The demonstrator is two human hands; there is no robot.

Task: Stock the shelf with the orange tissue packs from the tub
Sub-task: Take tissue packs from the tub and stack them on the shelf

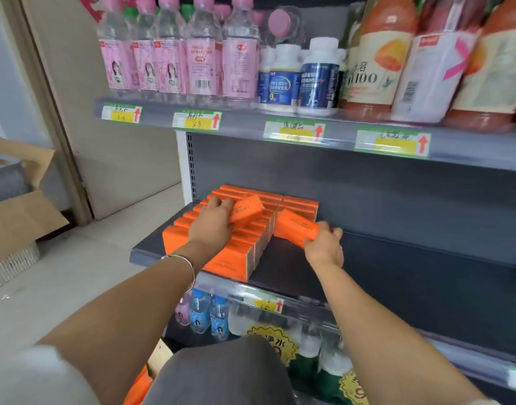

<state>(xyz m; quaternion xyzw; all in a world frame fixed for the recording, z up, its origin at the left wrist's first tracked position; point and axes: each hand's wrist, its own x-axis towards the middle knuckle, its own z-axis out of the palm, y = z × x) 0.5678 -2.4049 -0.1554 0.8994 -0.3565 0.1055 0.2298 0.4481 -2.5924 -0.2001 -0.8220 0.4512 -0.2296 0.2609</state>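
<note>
A row of orange tissue packs (239,258) stands on edge along the left of the dark shelf (397,276), with a second short row (300,204) behind on the right. My left hand (213,223) grips one orange pack (248,210) tilted above the left row. My right hand (324,244) grips another orange pack (294,226) at the front of the second row, just above the shelf. More orange packs (139,387) show at the bottom edge beside my knee; the tub itself is hidden.
The shelf above carries pink-labelled water bottles (204,54), white supplement jars (318,77) and juice bottles (376,59). Below are small bottles (201,314) and green-labelled water packs (329,363). Cardboard boxes (20,206) sit on the floor at left.
</note>
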